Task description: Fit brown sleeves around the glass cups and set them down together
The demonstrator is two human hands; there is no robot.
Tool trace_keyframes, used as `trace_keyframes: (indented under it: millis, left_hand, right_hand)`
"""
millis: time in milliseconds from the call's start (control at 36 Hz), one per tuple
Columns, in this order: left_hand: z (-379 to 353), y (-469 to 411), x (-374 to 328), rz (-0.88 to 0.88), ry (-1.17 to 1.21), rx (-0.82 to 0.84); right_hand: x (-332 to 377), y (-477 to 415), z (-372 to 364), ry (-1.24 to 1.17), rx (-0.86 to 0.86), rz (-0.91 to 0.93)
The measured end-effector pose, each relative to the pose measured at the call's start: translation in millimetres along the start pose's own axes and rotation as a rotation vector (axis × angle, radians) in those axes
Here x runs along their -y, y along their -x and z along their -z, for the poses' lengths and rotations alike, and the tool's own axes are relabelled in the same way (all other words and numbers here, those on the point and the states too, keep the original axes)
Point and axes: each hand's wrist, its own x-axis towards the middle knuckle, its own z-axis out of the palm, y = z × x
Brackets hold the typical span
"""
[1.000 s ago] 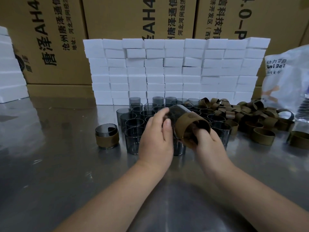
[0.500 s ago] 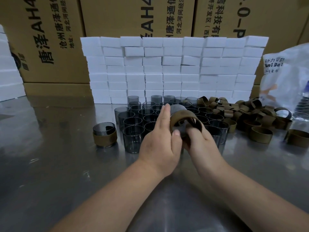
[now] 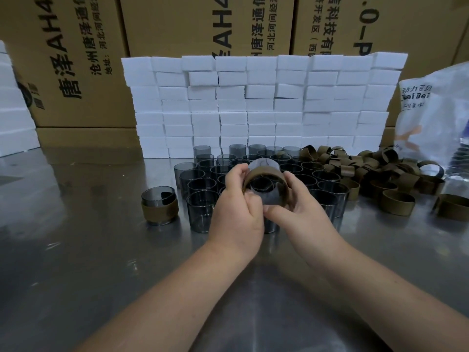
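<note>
Both hands hold one smoky glass cup point(image 3: 264, 165) tilted with its mouth toward me, above the cluster of bare cups. A brown sleeve point(image 3: 264, 174) sits around the cup near its open rim. My left hand point(image 3: 236, 212) pinches the sleeve's left side, and my right hand point(image 3: 299, 212) grips the cup and sleeve from the right and below. One sleeved cup point(image 3: 159, 205) stands alone to the left. Several bare glass cups point(image 3: 203, 212) stand in rows behind and beside my hands.
A heap of loose brown sleeves point(image 3: 380, 179) lies at the right on the steel table point(image 3: 76, 262). A wall of white foam blocks point(image 3: 253, 102) stands behind the cups, cardboard boxes point(image 3: 76, 59) behind that. A plastic bag point(image 3: 436, 118) lies at far right.
The cup has turned from lying sideways to mouth toward me. The sleeve has slid onto it, and both hands have closed in around it.
</note>
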Motion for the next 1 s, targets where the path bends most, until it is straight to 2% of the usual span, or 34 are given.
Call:
trace_keyframes:
  millis: [333,667,1000]
  left_hand:
    - [2.4,-0.8,-4.2,-0.025,0.034,-0.017]
    - [3.5,-3.0,-2.5,0.027,0.064,-0.028]
    - [3.2,-7.5,1.2,0.084,0.231,0.031]
  right_hand:
    - [0.8,-2.0,6.4,0.006,0.057,0.012]
    - [2.1,-5.8,8.5,0.054,-0.012,0.006]
    - [6.3,-5.5,10.3,0.071,-0.04,0.049]
